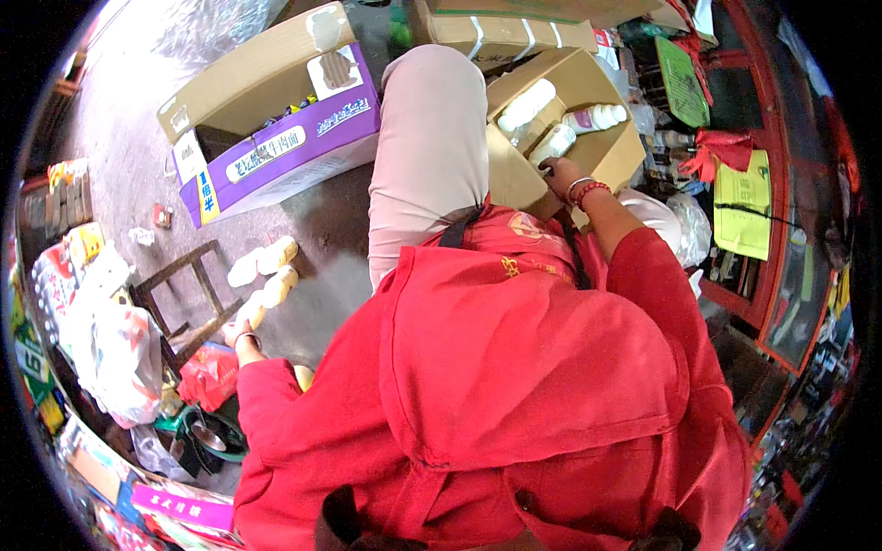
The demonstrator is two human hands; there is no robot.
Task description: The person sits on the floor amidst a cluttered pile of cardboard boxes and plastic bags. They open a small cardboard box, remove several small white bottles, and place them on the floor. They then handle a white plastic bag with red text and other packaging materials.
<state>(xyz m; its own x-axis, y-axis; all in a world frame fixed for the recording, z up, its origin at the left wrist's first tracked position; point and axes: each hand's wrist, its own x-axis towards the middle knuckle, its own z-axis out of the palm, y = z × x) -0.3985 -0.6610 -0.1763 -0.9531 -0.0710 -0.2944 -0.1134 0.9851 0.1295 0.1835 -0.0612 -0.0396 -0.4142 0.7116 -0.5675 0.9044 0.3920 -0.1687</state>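
My right hand reaches over the near side of an open cardboard box. Its fingers are on the lower end of a white plastic bottle inside. Beyond that bottle lie another white bottle and a labelled white bottle. Low on my left, my left hand holds the near end of a pale yellow waisted bottle close to the floor; its fingers are partly hidden. A similar pale bottle lies just past it.
Ahead to the left stands an open purple noodle carton with small packets inside. A dark frame, a red plastic bag and white bags crowd my left. A red-framed cabinet stands at right. My knee rises between carton and box.
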